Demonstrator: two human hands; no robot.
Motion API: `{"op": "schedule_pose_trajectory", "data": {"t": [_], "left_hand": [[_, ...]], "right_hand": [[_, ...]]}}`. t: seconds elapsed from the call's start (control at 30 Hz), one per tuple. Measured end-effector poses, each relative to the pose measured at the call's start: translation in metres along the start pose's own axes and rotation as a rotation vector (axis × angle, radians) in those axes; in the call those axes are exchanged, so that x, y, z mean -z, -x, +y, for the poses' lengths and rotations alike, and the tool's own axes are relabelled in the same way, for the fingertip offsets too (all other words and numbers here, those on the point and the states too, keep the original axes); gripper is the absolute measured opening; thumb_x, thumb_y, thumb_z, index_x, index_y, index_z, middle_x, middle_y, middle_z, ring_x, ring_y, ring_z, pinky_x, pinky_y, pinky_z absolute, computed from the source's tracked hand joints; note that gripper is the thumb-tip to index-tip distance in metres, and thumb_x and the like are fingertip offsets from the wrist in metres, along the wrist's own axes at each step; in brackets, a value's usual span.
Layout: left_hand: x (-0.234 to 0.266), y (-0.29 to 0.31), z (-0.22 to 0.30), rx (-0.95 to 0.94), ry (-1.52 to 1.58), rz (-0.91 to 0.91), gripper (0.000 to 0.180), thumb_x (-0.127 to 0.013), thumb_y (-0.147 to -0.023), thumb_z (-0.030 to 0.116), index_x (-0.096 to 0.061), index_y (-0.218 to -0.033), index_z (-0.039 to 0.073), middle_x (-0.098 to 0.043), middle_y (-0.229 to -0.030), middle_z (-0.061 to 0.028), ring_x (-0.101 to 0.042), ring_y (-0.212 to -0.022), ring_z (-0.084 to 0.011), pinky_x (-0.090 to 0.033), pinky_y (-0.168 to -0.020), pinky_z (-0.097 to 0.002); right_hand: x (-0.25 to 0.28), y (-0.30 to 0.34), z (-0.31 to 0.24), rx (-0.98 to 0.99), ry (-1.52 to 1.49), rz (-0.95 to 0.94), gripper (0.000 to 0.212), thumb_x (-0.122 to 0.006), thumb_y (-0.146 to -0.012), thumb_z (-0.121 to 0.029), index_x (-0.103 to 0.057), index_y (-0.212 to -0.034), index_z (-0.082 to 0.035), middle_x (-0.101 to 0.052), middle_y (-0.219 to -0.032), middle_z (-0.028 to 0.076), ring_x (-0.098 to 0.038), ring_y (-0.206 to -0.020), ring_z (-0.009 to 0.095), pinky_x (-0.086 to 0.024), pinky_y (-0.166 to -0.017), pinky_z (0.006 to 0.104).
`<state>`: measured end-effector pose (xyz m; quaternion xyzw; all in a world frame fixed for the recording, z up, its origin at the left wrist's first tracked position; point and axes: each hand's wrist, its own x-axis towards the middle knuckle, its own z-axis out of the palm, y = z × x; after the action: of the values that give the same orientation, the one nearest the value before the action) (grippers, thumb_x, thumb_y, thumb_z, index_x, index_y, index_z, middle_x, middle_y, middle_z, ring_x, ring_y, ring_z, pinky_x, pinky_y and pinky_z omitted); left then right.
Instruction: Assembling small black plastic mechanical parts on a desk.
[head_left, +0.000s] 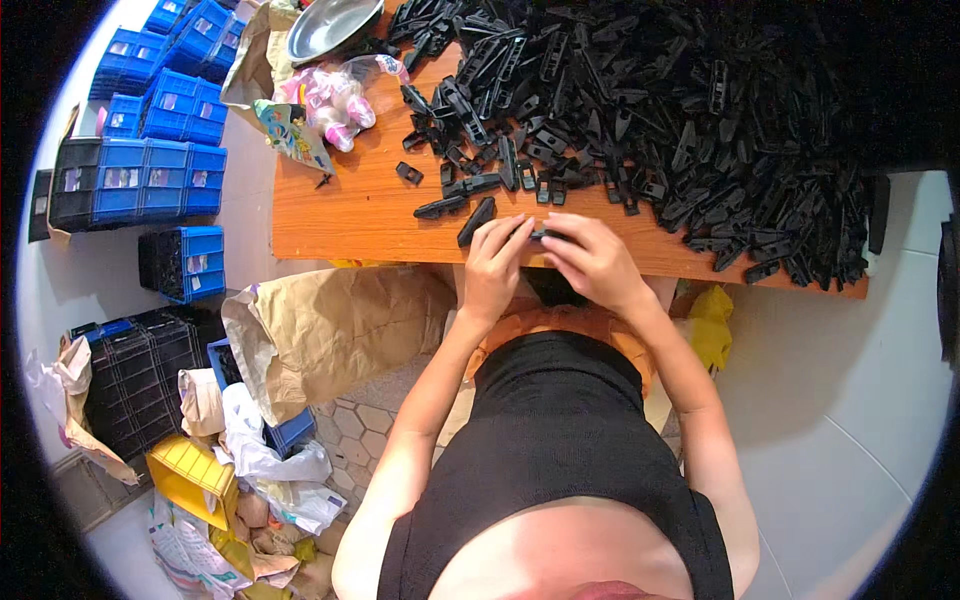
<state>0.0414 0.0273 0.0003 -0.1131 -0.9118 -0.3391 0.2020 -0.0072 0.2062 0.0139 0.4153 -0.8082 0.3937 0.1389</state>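
Observation:
At the front edge of the wooden table [370, 225], my left hand [492, 265] and my right hand [600, 262] meet over a small black plastic part [538, 235]. Fingers of both hands are closed on it and cover most of it, so its shape does not show. Just beside my left fingertips lies a long black plastic piece [477, 221]. Beyond the hands is a spread of small black blocks [545, 188] and long narrow pieces, which rises into a large pile of black plastic parts [660, 90] at the back and right.
A metal bowl [330, 28] and a bag of pink-and-white items [335, 105] sit at the table's back left. Stacked blue crates [150, 180] line the left wall. A brown paper sack [335, 325] stands below the table edge, near a yellow crate [193, 480] and plastic bags.

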Motion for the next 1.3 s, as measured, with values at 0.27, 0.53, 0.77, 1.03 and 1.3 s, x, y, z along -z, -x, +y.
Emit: {"op": "schedule_pose_trajectory", "data": {"t": [0.27,0.53,0.77,1.03,1.3], "left_hand": [[-0.006,0.005,-0.013,-0.148,-0.026,0.089,0.04,-0.06,-0.071,-0.009,-0.07,-0.106,0.008,-0.064,-0.111,-0.0112,-0.062,-0.099,-0.0278,-0.052,-0.082,-0.0351],[-0.006,0.0,-0.016,-0.23,-0.055,0.032,0.035,-0.071,-0.072,-0.002,-0.069,-0.106,0.006,-0.063,-0.116,-0.0133,-0.062,-0.103,-0.028,-0.053,-0.085,-0.0369],[-0.003,0.002,-0.021,-0.27,0.03,0.004,0.036,-0.076,-0.072,-0.002,-0.069,-0.107,0.005,-0.067,-0.108,-0.0124,-0.065,-0.096,-0.0272,-0.055,-0.081,-0.0348],[-0.008,0.003,-0.014,0.194,0.372,0.013,0.043,-0.074,-0.071,-0.006,-0.062,-0.112,0.001,-0.071,-0.098,-0.0095,-0.069,-0.089,-0.0212,-0.054,-0.077,-0.0306],[-0.004,-0.007,-0.009,0.004,0.236,-0.007,0.035,-0.076,-0.069,-0.006,-0.065,-0.102,-0.002,-0.071,-0.096,-0.0118,-0.07,-0.087,-0.0229,-0.056,-0.075,-0.0298]], "right_hand": [[0.015,-0.026,0.051,-0.234,0.132,0.104,0.027,-0.07,-0.074,0.001,-0.068,-0.1,-0.005,-0.062,-0.096,0.009,-0.06,-0.088,0.029,-0.049,-0.081,0.0381],[0.039,-0.004,0.025,-0.415,-0.12,0.179,0.021,-0.067,-0.081,0.002,-0.068,-0.102,-0.001,-0.063,-0.1,0.012,-0.065,-0.083,0.023,-0.053,-0.068,0.0302],[0.033,0.032,0.018,-0.437,-0.089,0.12,0.028,-0.068,-0.079,0.003,-0.064,-0.107,0.001,-0.064,-0.103,0.014,-0.065,-0.087,0.029,-0.053,-0.074,0.0343],[0.016,0.023,0.011,-0.35,-0.22,0.061,0.03,-0.073,-0.072,0.001,-0.069,-0.102,-0.001,-0.066,-0.092,0.011,-0.063,-0.085,0.028,-0.051,-0.074,0.0354],[0.005,0.016,0.009,-0.321,-0.26,0.085,0.027,-0.074,-0.07,0.001,-0.069,-0.096,-0.001,-0.067,-0.092,0.011,-0.063,-0.088,0.027,-0.051,-0.078,0.0364]]}}
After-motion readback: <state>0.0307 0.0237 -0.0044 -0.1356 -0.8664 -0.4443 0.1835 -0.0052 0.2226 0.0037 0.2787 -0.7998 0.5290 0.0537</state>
